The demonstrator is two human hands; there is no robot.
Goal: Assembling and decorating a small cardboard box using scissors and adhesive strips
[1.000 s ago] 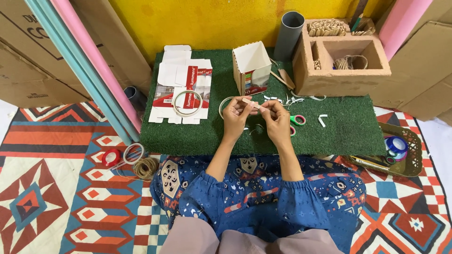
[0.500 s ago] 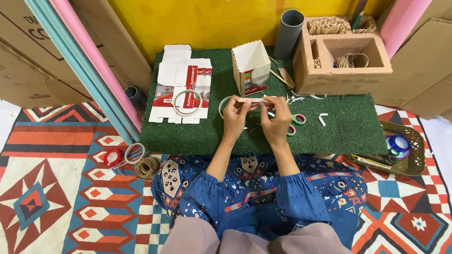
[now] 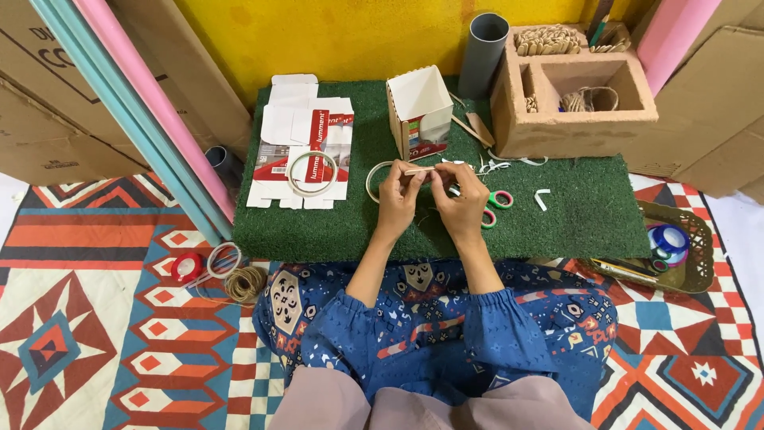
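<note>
Both hands meet over the green grass mat. My left hand and my right hand pinch a thin pale wooden stick between the fingertips, held level. Just behind the left hand lies a wooden hoop ring. Scissors with a pink and a green handle lie under and right of the right hand. A small open carton box stands upright behind the hands.
A flattened red and white carton with a ring on it lies at the mat's left. A grey tube and a compartment box stand behind. Tape rolls and twine lie left; a tray with tape right.
The hands have stayed in about the same place over the mat, with the fingers shifting slightly on the stick. Nothing else has moved.
</note>
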